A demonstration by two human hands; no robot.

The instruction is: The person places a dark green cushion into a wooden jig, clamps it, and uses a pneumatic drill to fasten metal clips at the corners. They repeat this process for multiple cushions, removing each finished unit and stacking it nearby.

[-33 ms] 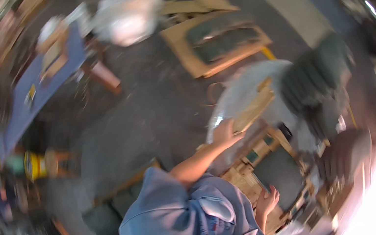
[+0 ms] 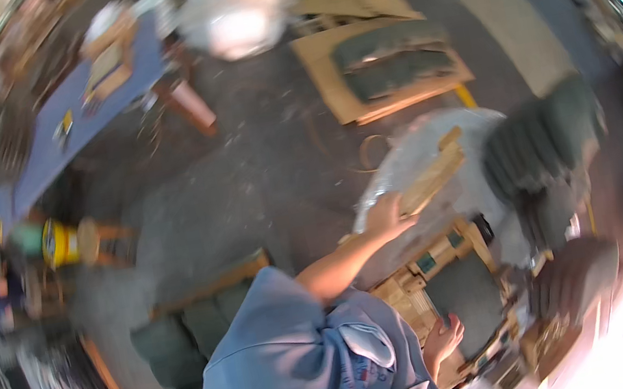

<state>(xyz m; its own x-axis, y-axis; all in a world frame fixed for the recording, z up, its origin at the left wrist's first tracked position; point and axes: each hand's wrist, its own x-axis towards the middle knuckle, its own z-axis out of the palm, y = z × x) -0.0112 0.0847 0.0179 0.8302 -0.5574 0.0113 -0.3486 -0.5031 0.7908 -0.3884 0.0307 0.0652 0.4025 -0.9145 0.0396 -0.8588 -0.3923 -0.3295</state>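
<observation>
My left hand (image 2: 388,219) is closed around a pale wooden piece (image 2: 434,177), long and flat with a short raised part at its far end. It is held over a sheet of clear plastic wrap (image 2: 395,154). My right hand (image 2: 443,340) is lower down, at the edge of a stack of wooden parts (image 2: 404,294). Its fingers look apart, with nothing visible in them. Close by its fingertips is a dark grey flat panel (image 2: 465,296) among the wooden parts. Blur hides whether the hand touches the panel.
Dark ribbed cushions (image 2: 541,139) stand to the right. More grey cushions (image 2: 388,62) lie on flattened cardboard (image 2: 331,92) ahead. On the left are a blue-topped table (image 2: 74,152), a yellow bucket (image 2: 60,241) and a wooden stool (image 2: 101,240). A plastic-wrapped bundle (image 2: 238,9) sits far ahead.
My view has turned slightly, so the surroundings sit farther right in the picture. My left hand still grips the wooden piece, and the right hand stays by the stack.
</observation>
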